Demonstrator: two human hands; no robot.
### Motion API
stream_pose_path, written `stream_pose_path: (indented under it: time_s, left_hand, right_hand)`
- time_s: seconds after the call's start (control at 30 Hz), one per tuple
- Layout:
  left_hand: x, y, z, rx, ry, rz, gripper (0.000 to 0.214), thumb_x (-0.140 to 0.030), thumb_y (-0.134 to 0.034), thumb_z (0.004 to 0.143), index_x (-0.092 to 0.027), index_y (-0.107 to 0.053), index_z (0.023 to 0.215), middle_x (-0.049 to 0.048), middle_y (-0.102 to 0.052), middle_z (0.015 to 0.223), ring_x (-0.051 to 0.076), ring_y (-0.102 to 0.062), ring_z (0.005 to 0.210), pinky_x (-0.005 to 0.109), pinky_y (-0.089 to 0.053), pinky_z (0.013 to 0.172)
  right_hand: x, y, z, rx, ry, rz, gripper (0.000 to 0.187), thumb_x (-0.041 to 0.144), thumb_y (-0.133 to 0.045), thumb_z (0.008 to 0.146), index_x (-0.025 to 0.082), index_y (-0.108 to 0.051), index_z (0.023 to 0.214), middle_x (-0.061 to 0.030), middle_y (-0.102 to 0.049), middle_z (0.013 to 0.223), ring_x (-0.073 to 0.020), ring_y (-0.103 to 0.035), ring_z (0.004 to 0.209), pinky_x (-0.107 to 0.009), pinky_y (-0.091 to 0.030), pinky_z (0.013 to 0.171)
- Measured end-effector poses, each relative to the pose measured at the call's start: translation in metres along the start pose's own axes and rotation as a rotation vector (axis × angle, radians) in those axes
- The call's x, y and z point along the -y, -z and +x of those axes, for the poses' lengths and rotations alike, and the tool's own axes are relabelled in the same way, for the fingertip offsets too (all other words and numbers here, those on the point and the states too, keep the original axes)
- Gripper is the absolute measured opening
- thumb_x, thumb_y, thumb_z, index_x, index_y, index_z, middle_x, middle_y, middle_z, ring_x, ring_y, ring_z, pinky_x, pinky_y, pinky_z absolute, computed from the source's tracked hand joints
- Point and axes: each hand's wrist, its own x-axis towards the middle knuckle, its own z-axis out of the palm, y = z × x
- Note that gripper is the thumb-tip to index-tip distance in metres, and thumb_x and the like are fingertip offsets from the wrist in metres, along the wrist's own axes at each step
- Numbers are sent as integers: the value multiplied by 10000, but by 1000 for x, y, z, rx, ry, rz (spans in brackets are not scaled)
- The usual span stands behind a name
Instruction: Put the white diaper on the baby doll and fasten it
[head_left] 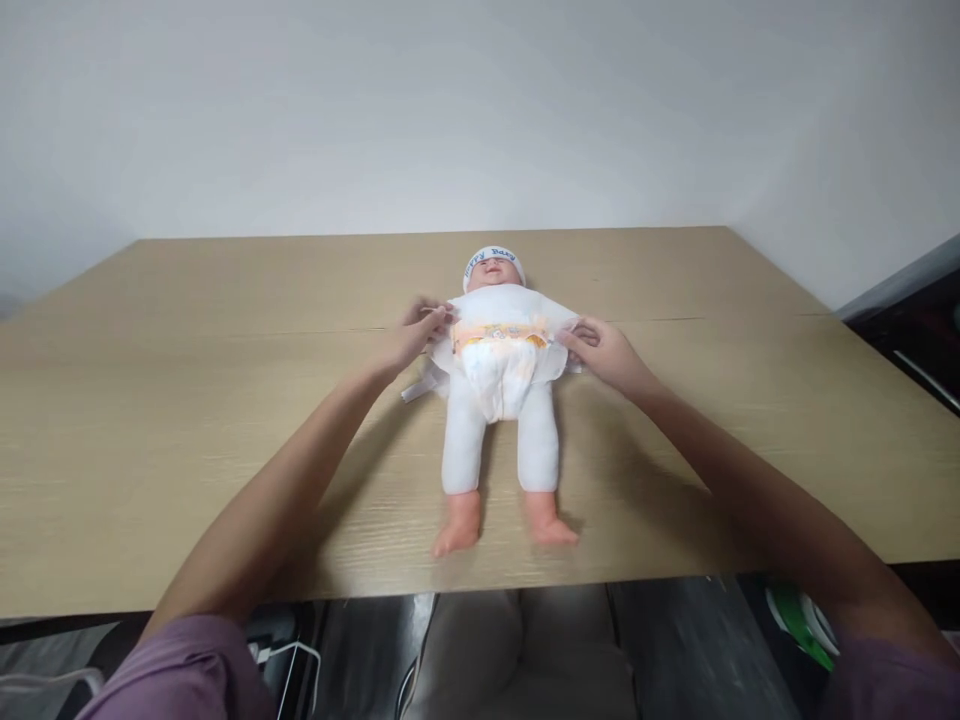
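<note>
A baby doll (463,440) lies on its back on the wooden table, feet toward me. Its body is white cloth, and it wears a white cap (491,256) with blue lettering. A white diaper (501,375) with an orange printed waistband covers its hips, and the side wings spread out. At the diaper's left side, my left hand (420,332) is closed, with fingertips pinching its upper edge. My right hand (606,352) pinches the wing on the other side between thumb and fingers. The doll's hands are hidden around my fingers.
The wooden table (225,420) has a seam running across it and meets a pale wall (420,110) behind. A dark object (911,320) stands beyond the right edge. Below the near edge are my legs (525,660), a white cable (296,648) and a green-and-white item (799,625).
</note>
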Motion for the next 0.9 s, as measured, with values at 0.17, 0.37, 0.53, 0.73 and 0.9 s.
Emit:
stream_pose_path:
  time_s: [0.17, 0.37, 0.53, 0.73, 0.9]
  left_hand:
    - [-47, -32, -22, -12, -504, 404, 345, -504, -533, 1125, -228, -691, 1258, 106, -751, 1382, 301, -625, 1310, 488, -465, 1155]
    - [-55, -93, -17, 119, -621, 730, 322, -498, -612, 1088, -238, -745, 1224, 116, -739, 1369, 374, -561, 1331, 554, -416, 1150]
    - [-43, -101, -11, 114, -611, 813, 383, -542, -636, 1064, -251, -774, 1271, 112, -716, 1457, 417, -524, 1361, 587, -412, 1123]
    - [-43, -100, -12, 119, -588, 814, 488, -613, -732, 990, -258, -770, 1323, 115, -694, 1493, 438, -509, 1368, 600, -400, 1128]
    - [-43, -101, -12, 120, -564, 799, 519, -606, -776, 951, -251, -766, 1330, 121, -684, 1498, 446, -498, 1367, 601, -403, 1120]
  right_hand:
    - [-35, 5, -28, -223, 102, -425, 357, 597, -652, 1012, 247, -724, 1015, -78, -799, 907, -275, -730, 811, -421, -558, 810]
    - [-55, -4, -28, -231, 120, -550, 324, 564, -729, 947, 249, -662, 983, -65, -739, 878, -293, -704, 865, -405, -518, 821]
    - [-52, -2, -21, -193, -26, -447, 331, 535, -803, 873, 257, -631, 922, -10, -692, 792, -243, -664, 782, -368, -485, 785]
    - [-47, 1, -22, -155, -79, -350, 347, 564, -784, 841, 260, -623, 796, 3, -649, 707, -216, -602, 710, -340, -434, 699]
    - [-34, 6, -21, -121, -35, -12, 415, 652, -710, 812, 246, -630, 786, -18, -674, 784, -218, -633, 786, -346, -482, 759]
